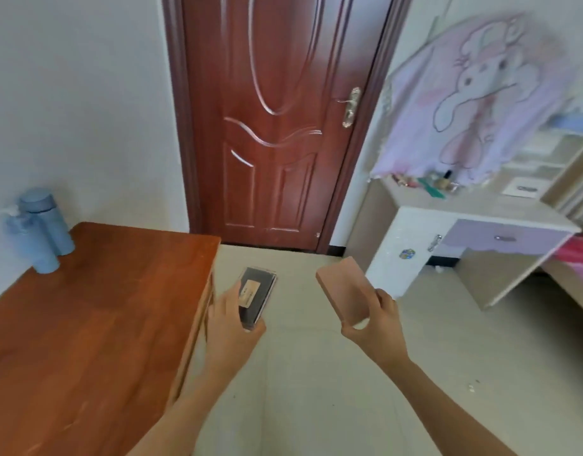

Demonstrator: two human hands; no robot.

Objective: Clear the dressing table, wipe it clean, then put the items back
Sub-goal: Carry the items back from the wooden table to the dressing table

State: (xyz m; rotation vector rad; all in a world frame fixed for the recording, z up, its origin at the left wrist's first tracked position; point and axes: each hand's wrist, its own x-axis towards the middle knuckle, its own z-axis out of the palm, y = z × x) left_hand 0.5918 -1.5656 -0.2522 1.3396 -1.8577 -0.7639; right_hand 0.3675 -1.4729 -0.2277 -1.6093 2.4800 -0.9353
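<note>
Dressing table point(474, 213), pale with a lilac drawer, stands ahead. Left hand point(232, 327) fingers clasp a flat black box point(257, 296); right hand point(377, 319) grips a pink slab-like box point(344, 289).

**Bare hands, bare forearms**

Two bare forearms reach into view from the bottom edge, with no sleeve, watch, bracelet or glove on either. The left hand point(232, 319) and the right hand point(377, 320) carry no rings on the fingers that show. The one clearly visible nail, on the right thumb, is short and unpainted.
</note>
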